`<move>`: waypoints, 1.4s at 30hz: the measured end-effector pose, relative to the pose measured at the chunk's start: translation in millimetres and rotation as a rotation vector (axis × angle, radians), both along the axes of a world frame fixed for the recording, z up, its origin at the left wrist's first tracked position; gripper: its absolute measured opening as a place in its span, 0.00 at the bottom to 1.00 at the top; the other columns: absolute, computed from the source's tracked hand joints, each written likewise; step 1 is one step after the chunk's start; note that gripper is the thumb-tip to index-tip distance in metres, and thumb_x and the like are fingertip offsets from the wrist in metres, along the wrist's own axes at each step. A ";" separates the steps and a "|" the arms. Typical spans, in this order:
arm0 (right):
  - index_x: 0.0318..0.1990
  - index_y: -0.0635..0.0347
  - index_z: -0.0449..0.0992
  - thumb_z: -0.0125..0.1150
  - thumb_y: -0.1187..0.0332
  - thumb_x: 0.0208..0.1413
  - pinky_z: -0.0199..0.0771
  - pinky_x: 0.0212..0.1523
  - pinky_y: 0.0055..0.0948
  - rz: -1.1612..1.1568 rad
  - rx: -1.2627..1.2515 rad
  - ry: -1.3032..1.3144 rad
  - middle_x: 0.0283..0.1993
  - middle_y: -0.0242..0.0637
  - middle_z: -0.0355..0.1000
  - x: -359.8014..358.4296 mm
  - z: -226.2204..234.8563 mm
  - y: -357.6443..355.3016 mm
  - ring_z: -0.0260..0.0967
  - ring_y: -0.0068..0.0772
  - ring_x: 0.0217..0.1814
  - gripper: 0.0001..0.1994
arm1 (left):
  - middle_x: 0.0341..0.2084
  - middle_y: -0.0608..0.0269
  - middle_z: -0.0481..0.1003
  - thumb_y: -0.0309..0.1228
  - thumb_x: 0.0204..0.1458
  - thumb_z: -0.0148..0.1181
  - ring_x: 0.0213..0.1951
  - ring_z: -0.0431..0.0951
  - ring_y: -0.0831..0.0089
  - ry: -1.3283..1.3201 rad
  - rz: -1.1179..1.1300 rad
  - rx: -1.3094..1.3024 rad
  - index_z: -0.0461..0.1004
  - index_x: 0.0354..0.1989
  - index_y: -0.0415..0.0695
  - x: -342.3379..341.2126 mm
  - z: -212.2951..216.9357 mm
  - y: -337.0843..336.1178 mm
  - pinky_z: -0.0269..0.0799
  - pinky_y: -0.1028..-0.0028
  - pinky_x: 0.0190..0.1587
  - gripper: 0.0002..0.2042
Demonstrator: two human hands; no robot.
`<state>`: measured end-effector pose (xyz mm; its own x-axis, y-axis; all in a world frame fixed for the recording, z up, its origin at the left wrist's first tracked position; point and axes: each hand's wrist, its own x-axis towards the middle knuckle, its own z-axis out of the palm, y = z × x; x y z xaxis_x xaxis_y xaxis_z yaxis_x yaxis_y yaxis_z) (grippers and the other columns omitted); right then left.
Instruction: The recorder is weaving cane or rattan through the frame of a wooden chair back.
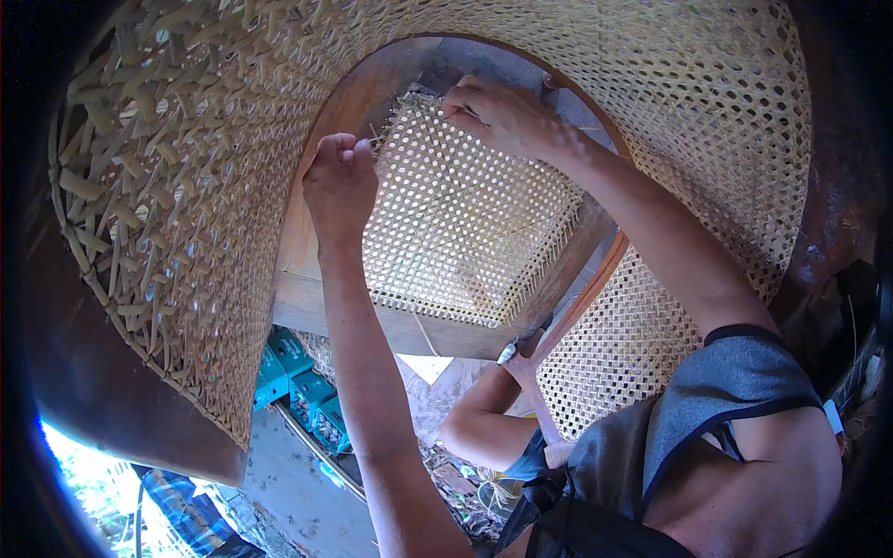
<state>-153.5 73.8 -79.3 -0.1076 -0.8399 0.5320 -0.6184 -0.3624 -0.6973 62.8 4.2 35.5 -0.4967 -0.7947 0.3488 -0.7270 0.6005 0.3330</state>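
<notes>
A pale woven cane panel (465,219) with an open-hole pattern lies within a wooden frame (437,335). My left hand (342,191) is closed in a fist at the panel's left edge. Thin loose strand ends stick out beside its thumb, but whatever its fingers hold is hidden. My right hand (498,113) is over the far right corner of the panel. Its fingers are curled together, and I cannot make out anything between them. Short cane ends fringe the panel's near and right edges, and one loose strand (424,332) hangs over the near side of the frame.
A tall, curved wall of woven cane (195,214) wraps round the left, far and right sides, with a brown wooden rim (609,126). Teal containers (316,400) stand at the lower left. A bent bare limb (484,423) is below the frame, near scraps on the ground.
</notes>
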 end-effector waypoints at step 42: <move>0.45 0.63 0.72 0.45 0.58 0.68 0.71 0.42 0.35 -0.103 0.451 -0.491 0.35 0.40 0.73 21.0 88.2 335.0 0.72 0.37 0.37 0.16 | 0.46 0.62 0.74 0.52 0.66 0.40 0.48 0.73 0.74 0.633 -0.209 1.887 0.63 0.61 0.43 -58.3 -81.8 371.2 0.69 0.71 0.51 0.26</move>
